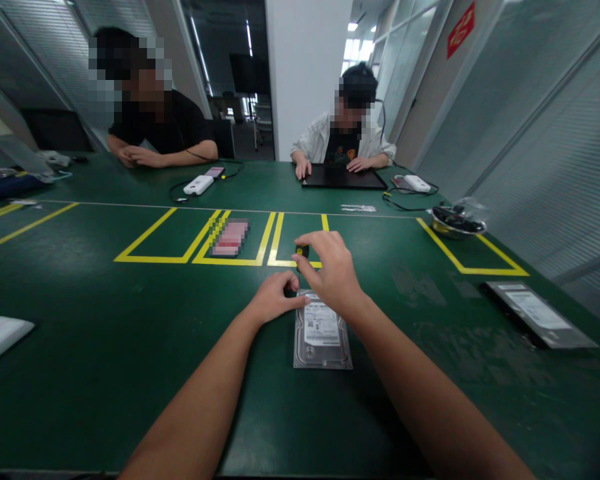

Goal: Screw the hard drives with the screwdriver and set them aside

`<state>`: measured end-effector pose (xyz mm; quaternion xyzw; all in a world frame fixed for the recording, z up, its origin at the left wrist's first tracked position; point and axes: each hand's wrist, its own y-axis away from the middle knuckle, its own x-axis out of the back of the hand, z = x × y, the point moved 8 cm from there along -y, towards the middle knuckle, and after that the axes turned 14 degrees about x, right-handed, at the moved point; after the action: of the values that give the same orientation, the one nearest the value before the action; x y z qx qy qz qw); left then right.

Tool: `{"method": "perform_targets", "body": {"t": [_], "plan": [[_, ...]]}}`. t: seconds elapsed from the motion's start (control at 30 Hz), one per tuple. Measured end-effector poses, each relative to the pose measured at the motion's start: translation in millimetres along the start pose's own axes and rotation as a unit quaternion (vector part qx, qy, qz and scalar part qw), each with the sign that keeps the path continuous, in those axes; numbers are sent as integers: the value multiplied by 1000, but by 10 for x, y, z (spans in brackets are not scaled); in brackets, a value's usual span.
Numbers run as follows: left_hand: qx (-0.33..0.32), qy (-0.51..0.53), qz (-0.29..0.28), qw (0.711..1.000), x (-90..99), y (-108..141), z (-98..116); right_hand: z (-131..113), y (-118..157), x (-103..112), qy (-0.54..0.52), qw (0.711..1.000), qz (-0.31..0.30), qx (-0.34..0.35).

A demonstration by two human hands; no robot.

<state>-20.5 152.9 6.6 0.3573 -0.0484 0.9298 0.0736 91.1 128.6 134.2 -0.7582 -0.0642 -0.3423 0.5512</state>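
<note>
A silver hard drive (323, 333) with a white label lies flat on the green table in front of me. My right hand (333, 267) pinches the black-and-yellow handle of a screwdriver (302, 252), held upright over the drive's far left corner. The thin shaft points down, and its tip is hidden by my fingers. At that same corner my left hand (275, 297) is closed, thumb across the drive's top and fingers curled beside the shaft. Whether those fingers also touch the shaft, I cannot tell.
Another hard drive (537, 313) lies to the right, near a metal bowl (457, 223) of dark items. A pink phone (231, 238) rests among yellow tape outlines. At left is a white object (3, 337). Two people sit opposite, one touching a dark flat panel (344, 177).
</note>
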Motion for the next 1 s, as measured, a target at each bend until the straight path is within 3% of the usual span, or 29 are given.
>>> {"method": "perform_targets", "body": {"t": [0.4, 0.77, 1.0], "plan": [[2, -1, 0, 1000, -12, -3, -14, 31, 23, 8, 16, 1000, 9, -23], [3, 5, -6, 1000, -27, -18, -28, -7, 12, 0, -4, 1000, 4, -2], [1, 9, -1, 1000, -2, 3, 12, 64, 42, 13, 6, 999, 20, -31]]}}
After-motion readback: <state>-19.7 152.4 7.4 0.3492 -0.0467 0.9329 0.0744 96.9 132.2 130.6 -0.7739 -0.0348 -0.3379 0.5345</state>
